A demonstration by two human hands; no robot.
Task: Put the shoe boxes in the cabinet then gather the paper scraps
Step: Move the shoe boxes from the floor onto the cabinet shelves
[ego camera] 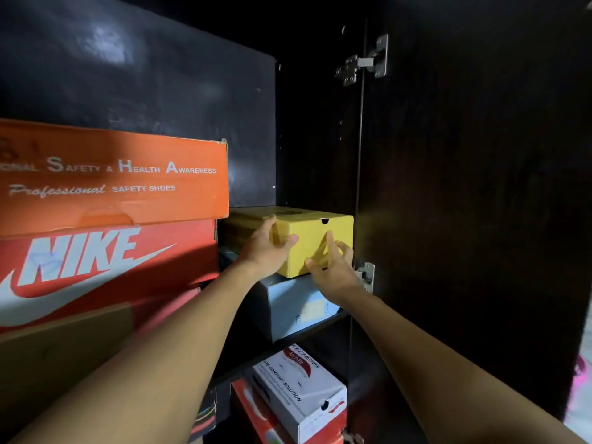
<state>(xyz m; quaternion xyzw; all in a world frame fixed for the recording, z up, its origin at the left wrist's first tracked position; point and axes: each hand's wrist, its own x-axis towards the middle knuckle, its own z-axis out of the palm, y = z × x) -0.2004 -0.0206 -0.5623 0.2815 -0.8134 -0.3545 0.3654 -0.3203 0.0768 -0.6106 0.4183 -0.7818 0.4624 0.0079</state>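
one wide-angle view only, worn on the head, facing forward and a little downward into a dark wooden cabinet [314, 139], close to its shelves. forearms enter from the bottom edge. the left hand [269, 249] and right hand [334, 269] meet a yellow cardboard shoe box [312, 233] at frame centre. an orange cardboard shoe box [112, 177] looms large at left, and the swung-out dark door [464, 187] fills the right.

safety shoes box [112, 177] sits on nike box [105, 261], left of small box [315, 233] (atop another box [288, 310]).
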